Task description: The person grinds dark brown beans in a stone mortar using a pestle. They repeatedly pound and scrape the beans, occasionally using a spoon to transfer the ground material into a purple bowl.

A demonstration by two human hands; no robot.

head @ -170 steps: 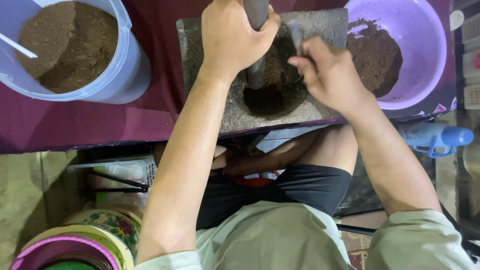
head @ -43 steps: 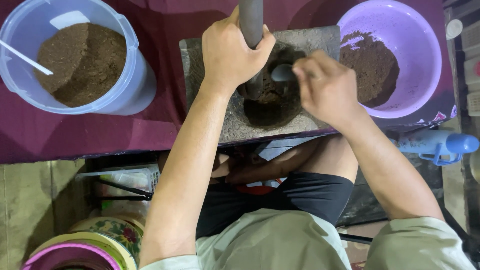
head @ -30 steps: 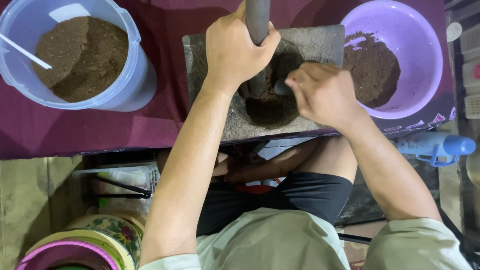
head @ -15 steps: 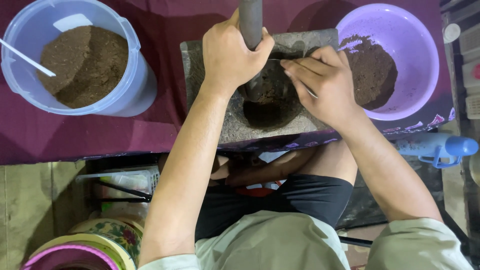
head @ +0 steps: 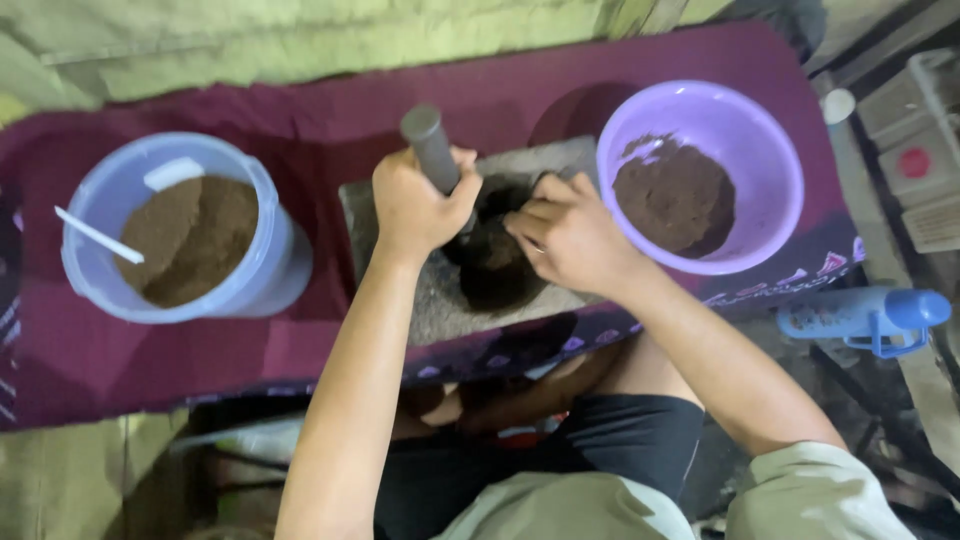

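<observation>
Left hand (head: 415, 205) clamped around grey cylindrical pestle (head: 432, 150), shaft tilted up and away, lower end down in the hollow of the stone mortar block (head: 430, 300). Right hand (head: 570, 240) curled over the hollow's right side, fingers bent inward, touching or just above the dark brown ground mass (head: 495, 265); can't tell whether anything is pinched in it — a thin light sliver shows near the fingers, too small to identify. Hands close together, nearly touching over the hollow. Mortar block sitting mid-cloth on maroon tablecloth (head: 300, 110), between two containers. Left of block: translucent blue-white bucket (head: 265, 200) part-filled with lighter brown powder (head: 195, 240), white stick-like handle (head: 98, 235) lying across the powder, pale flat scoop piece at the back rim. Right of block: purple plastic bowl (head: 770, 150) holding darker brown powder (head: 675, 200), bowl rim just beside the right hand. Blue bottle with blue cap (head: 865, 315) lying on its side below the cloth edge, well right. Black shorts and pale shirt at frame bottom.
</observation>
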